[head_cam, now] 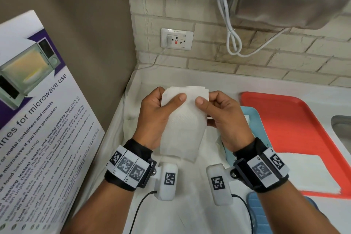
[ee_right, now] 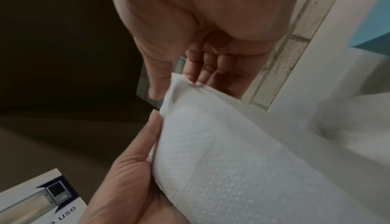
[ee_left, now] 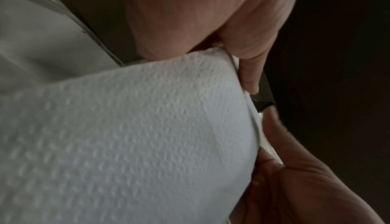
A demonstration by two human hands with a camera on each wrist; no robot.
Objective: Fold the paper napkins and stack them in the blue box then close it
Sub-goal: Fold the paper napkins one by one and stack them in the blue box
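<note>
Lying behind the right hand [head_cam: 226, 119], a blue box [head_cam: 252, 118] is mostly hidden; a white embossed napkin [head_cam: 183, 123] is pinched upright by left hand [head_cam: 161, 118] and right.

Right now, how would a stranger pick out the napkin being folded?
Start at the red tray on the white counter; left of it, both hands are raised. The napkin hangs pinched between their thumbs, the only paper off the surface.

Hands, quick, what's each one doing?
Left hand: pinching the paper napkin at its top edge.
Right hand: pinching the same paper napkin.
</note>
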